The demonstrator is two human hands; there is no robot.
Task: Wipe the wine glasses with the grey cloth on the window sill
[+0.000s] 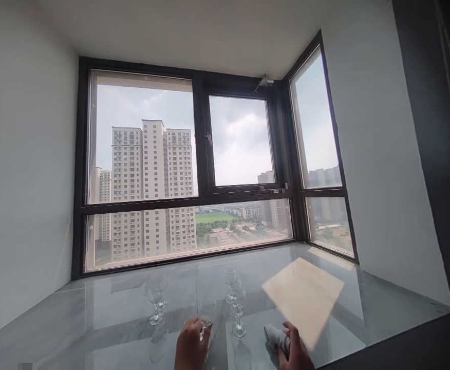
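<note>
My left hand (191,345) is closed around the stem of a clear wine glass (207,310), holding it upright just over the glossy grey marble sill (94,318). My right hand (295,350) rests at the bottom edge, fingers closed on a small white cloth (276,336) that lies on the sill. Several other clear stemmed glasses stand on the sill: a pair (156,300) to the left of my left hand, and a row (236,300) between my two hands.
A dark-framed bay window (200,154) fills the far side, with tall apartment blocks outside. White walls close in the left and right sides. A bright sunlit patch (305,295) lies on the sill at the right. A dark wall edge (441,205) runs down the far right.
</note>
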